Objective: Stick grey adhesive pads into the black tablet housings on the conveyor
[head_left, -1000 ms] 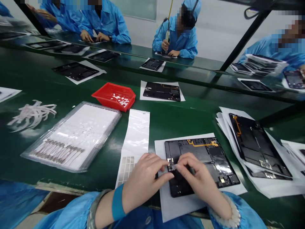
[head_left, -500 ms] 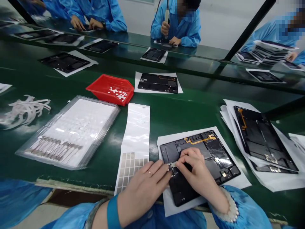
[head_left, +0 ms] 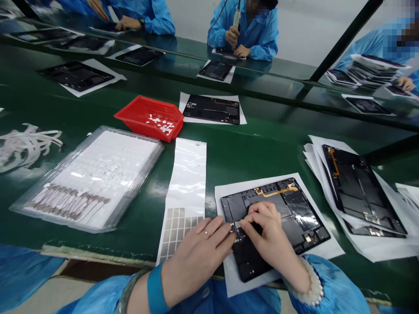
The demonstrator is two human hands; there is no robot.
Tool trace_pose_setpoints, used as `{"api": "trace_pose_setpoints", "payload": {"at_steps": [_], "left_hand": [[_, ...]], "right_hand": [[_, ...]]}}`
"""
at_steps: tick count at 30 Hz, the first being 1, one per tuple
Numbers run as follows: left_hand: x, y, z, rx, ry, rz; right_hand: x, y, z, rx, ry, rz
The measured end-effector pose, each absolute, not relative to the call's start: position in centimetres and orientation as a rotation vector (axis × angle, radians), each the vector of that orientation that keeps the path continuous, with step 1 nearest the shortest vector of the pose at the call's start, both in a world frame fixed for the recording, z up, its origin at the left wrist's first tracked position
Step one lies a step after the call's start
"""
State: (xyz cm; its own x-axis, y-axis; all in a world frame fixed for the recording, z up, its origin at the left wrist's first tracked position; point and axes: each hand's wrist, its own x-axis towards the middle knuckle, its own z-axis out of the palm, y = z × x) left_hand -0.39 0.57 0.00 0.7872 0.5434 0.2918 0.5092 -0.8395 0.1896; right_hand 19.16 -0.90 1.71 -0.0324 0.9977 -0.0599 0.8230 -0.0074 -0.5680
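A black tablet housing [head_left: 281,211] with an orange flex cable [head_left: 278,191] lies on white paper [head_left: 218,192] in front of me. My left hand [head_left: 199,253] rests at its left edge, fingers stretched out, tips on the small circuit board [head_left: 238,235]; its thumb is hidden. Thumb and forefinger of my right hand [head_left: 268,231] pinch a small grey sticker [head_left: 238,224] at that board. Beside my left hand is a white backing sheet [head_left: 186,174] carrying grey square stickers [head_left: 175,229], partly covered by the hand.
To the left are a clear tray [head_left: 98,174] with thin wired parts and a heap of white strips [head_left: 26,146]. A red bin [head_left: 144,111] holds white scraps. Another housing [head_left: 212,109] lies beyond; stacked housings [head_left: 363,187] stand right. Co-workers [head_left: 244,35] sit across.
The view has shifted slightly. Both my hands stay at the same spot on the housing, the right still pinching the sticker. Across the table, a co-worker's hand at the left has lifted.
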Motion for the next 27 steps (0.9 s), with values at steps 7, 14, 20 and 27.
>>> {"api": "trace_pose_setpoints", "payload": {"at_steps": [7, 14, 20, 27], "left_hand": [[-0.41, 0.57, -0.06, 2.858, 0.849, 0.540], [-0.29, 0.60, 0.06, 2.853, 0.863, 0.528], [-0.22, 0.78, -0.07, 2.903, 0.899, 0.451], [-0.23, 0.95, 0.07, 2.935, 0.894, 0.420]], "right_hand": [[19.07, -1.05, 1.57, -1.893, -1.914, 0.634], [19.12, -1.00, 1.54, -1.884, -1.905, 0.652], [19.04, -1.00, 1.61, -1.883, -1.901, 0.658], [19.11, -0.94, 1.51, -1.888, -1.911, 0.641]]}}
